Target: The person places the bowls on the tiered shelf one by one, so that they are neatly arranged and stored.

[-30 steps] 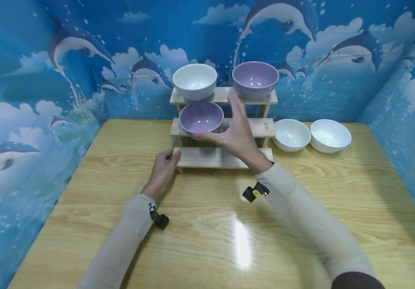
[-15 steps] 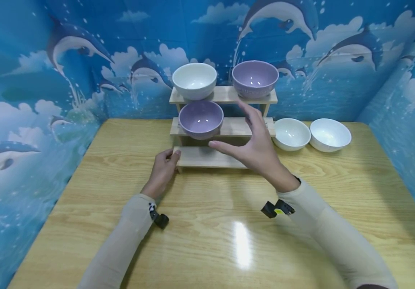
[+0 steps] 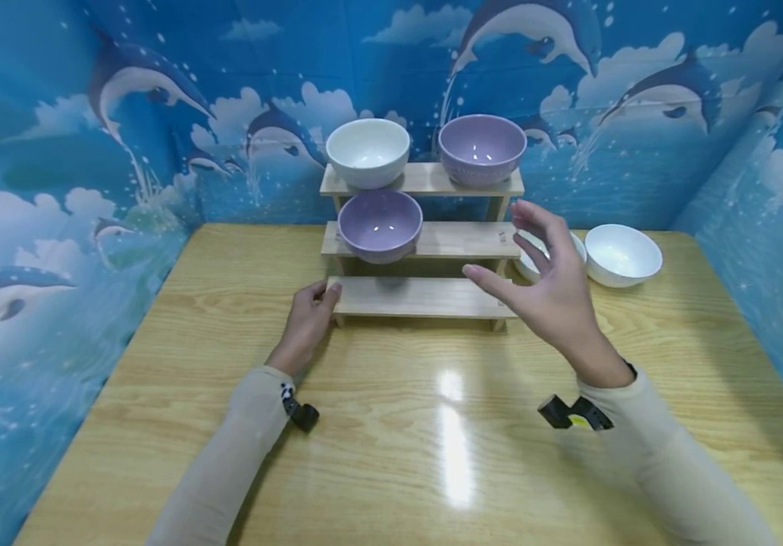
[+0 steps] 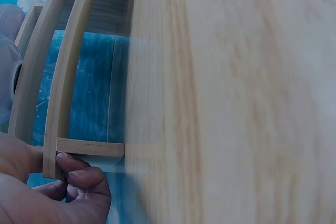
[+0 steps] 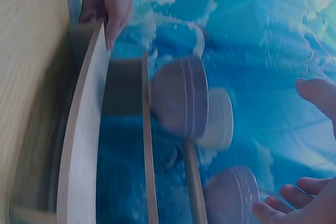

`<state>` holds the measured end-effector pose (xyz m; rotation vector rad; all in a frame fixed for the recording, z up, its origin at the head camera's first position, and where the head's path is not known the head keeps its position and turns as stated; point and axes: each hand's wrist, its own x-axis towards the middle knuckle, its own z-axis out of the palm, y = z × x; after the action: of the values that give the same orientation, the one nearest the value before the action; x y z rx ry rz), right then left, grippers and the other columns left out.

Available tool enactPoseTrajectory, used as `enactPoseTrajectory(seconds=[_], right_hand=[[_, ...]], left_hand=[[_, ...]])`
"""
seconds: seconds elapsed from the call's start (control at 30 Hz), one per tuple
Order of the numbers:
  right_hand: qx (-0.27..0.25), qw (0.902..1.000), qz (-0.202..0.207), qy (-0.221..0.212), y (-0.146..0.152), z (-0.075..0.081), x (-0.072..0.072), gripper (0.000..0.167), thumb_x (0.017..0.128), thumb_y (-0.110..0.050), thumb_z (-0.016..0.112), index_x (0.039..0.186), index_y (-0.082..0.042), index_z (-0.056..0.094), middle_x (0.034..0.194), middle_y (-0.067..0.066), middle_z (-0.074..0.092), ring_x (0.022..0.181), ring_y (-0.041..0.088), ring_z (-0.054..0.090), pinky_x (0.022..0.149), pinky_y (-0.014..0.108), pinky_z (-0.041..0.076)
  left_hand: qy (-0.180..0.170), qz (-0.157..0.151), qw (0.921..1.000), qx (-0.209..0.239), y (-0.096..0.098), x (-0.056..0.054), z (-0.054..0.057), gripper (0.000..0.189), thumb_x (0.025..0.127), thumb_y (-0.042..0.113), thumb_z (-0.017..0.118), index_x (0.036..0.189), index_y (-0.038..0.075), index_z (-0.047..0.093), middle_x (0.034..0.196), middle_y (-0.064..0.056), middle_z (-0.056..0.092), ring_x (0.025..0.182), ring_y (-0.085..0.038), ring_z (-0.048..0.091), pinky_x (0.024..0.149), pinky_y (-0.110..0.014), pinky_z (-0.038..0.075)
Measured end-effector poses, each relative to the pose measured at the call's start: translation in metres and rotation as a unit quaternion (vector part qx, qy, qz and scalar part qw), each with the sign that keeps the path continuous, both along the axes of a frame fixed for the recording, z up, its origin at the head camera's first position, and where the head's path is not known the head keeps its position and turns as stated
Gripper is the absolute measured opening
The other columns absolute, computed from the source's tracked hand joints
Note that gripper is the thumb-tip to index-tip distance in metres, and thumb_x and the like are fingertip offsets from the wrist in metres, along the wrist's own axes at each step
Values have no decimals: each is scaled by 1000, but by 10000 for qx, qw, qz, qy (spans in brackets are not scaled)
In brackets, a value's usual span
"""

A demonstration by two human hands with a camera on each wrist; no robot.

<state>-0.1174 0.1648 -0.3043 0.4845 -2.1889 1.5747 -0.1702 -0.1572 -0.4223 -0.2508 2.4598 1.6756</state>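
Note:
A three-tier wooden display stand [image 3: 425, 296] stands on the table. My left hand [image 3: 305, 322] grips the left end of its lowest board; in the left wrist view, thumb and fingers [image 4: 86, 177] pinch the board's end. On the middle tier's left side sits a purple bowl [image 3: 380, 227]. The top tier bears a white bowl [image 3: 368, 155] at left and another purple bowl [image 3: 482, 152] at right. My right hand [image 3: 558, 303] hovers right of the stand with spread, bent fingers and holds nothing. It partly hides a white bowl [image 3: 526, 268] on the table.
A second white bowl [image 3: 623, 256] stands on the wood-grain table [image 3: 377, 455] to the right of the partly hidden one. A blue dolphin-print backdrop [image 3: 282, 68] encloses the back and both sides.
My right hand has moved away from the middle-tier purple bowl, rightward to the white bowls on the table. The left hand and the bowls have stayed in place.

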Motion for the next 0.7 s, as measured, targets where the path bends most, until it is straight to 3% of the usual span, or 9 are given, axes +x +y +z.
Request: enactPoseTrajectory(seconds=[0.23,0.4,0.7], right_hand=[[-184,9975,-668,144,34,-1,-3,78,77,9,82,146,-3,47,142,10,50,131,22,48,110,36,42],[-207,9925,-1198,116,61,-4,-6,70,79,3,83,142,-7,53,137,6,54,127,20,51,108,33,44],[87,9740,-2258,-191,111,-24,-21,66,83,-9,83,142,-10,54,134,6,56,123,17,52,109,32,43]], left_hand=[[8,-17,10000,21,0,0,-1,57,108,42,46,150,4,45,115,-12,54,91,-20,55,78,-33,50],[13,-26,10000,22,0,-1,-1,58,107,43,47,150,4,45,116,-12,53,92,-20,55,79,-34,50],[11,-31,10000,51,-1,0,-1,58,108,42,46,151,4,44,116,-12,53,93,-21,55,78,-35,51]])
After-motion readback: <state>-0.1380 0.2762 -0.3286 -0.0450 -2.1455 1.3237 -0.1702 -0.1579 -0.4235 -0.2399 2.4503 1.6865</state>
